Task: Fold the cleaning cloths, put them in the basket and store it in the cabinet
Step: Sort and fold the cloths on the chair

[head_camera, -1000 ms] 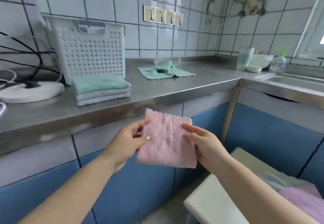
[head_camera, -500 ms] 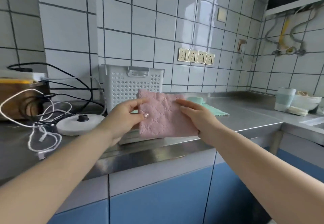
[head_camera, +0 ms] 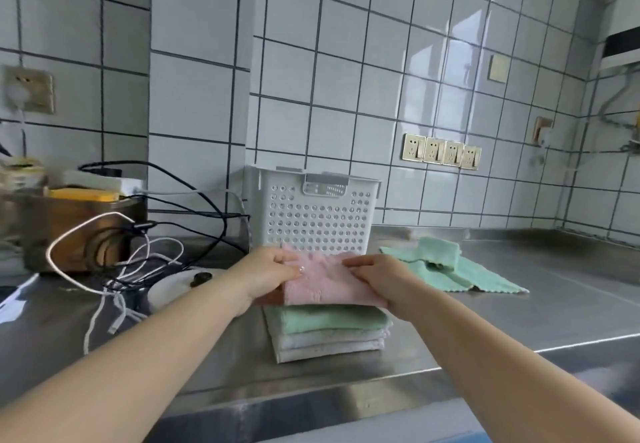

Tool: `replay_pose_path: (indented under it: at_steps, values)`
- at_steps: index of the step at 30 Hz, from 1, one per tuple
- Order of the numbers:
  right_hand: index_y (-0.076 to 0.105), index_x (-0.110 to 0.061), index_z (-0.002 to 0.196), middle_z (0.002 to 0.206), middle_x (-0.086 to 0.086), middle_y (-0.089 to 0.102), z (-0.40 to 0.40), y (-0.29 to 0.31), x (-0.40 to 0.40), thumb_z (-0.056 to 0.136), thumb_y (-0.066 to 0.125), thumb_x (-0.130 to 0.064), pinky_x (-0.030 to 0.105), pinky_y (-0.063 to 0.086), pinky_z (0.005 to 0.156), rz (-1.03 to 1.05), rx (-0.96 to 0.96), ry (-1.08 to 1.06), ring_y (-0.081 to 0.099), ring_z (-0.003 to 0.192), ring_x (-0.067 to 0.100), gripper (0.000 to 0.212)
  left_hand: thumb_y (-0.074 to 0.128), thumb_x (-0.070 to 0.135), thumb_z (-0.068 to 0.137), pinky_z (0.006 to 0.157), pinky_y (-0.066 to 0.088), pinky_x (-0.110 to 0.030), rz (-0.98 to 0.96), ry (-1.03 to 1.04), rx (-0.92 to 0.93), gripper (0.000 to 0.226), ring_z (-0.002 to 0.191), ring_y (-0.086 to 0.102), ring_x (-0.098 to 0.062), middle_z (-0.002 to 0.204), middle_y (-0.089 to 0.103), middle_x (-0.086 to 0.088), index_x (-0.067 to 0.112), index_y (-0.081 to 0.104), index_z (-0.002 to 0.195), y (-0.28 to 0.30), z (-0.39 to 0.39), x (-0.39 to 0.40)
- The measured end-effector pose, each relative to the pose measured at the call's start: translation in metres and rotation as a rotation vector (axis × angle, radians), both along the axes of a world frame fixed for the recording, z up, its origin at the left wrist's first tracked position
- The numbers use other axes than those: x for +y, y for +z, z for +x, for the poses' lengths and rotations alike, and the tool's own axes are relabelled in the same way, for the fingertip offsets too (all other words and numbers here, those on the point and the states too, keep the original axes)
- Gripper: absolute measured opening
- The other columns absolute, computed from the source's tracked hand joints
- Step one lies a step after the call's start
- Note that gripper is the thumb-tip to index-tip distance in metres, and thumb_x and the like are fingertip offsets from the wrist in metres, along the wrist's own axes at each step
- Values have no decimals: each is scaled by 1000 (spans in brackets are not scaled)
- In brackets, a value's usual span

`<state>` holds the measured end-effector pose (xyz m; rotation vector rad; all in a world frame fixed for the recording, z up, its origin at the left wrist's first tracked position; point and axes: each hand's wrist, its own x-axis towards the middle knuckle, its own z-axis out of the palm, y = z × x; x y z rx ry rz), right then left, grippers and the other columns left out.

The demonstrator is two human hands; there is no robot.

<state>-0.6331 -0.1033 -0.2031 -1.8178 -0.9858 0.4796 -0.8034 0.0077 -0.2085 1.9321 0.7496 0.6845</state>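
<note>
A folded pink cloth [head_camera: 325, 283] lies on or just above a stack of folded cloths [head_camera: 329, 333], green on top and pale ones beneath. My left hand [head_camera: 266, 274] pinches the pink cloth's left edge, thumb on top. My right hand [head_camera: 379, 278] grips its right edge. Right behind the stack a white perforated basket [head_camera: 313, 215] stands on the steel counter [head_camera: 502, 311]. Unfolded green cloths [head_camera: 450, 267] lie to the right of the basket.
Tangled black and white cables [head_camera: 138, 255] and a round white kettle base [head_camera: 173, 290] lie left of the stack. A wooden box [head_camera: 74, 227] with a yellow item stands at far left. Wall sockets [head_camera: 441, 151] sit above the counter.
Both hands carried the pink cloth up from below the counter edge and forward, down to the stack in front of the basket. The view rose and turned left.
</note>
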Motion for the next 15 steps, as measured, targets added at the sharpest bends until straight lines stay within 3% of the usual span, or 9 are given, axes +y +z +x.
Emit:
replay_pose_path:
  at_steps: [4, 7, 9, 12, 15]
  values:
    - [70, -23, 102, 102, 0, 67, 1, -3, 1, 92, 47, -12, 17, 44, 59, -54, -22, 21, 56, 76, 12, 28, 72, 19, 79, 101, 44, -37, -38, 1, 38, 34, 109, 58, -19, 122, 62, -4, 25, 65, 111, -4, -1, 6]
    - [71, -25, 102, 104, 0, 69, 2, -6, 4, 91, 47, -13, 21, 39, 59, -76, -102, 27, 50, 76, 15, 29, 72, 14, 80, 70, 54, -28, -112, -28, 17, 34, 79, 61, -14, 104, 65, -4, 23, 63, 112, -6, -4, 6]
    - [71, -25, 104, 103, -2, 69, 2, -8, 5, 90, 46, -13, 24, 39, 64, -84, -144, 23, 50, 77, 15, 32, 71, 12, 81, 62, 52, -25, -132, -48, 37, 37, 69, 57, -11, 93, 63, -2, 21, 62, 116, -7, -6, 4]
    - [69, -29, 107, 103, -12, 63, 2, -12, 5, 90, 47, -15, 21, 42, 71, -91, -198, 26, 55, 82, 10, 31, 72, 24, 81, 75, 54, -27, -85, -57, 113, 40, 84, 59, -11, 97, 58, 2, 26, 60, 119, -10, -12, 3]
    - [65, -30, 116, 114, -9, 62, 7, -8, -2, 92, 50, -22, 19, 41, 74, -66, -285, -20, 54, 90, 9, 30, 65, 34, 83, 103, 37, -28, 217, 104, 195, 53, 120, 46, -18, 127, 41, -2, 31, 48, 133, -8, -15, 7]
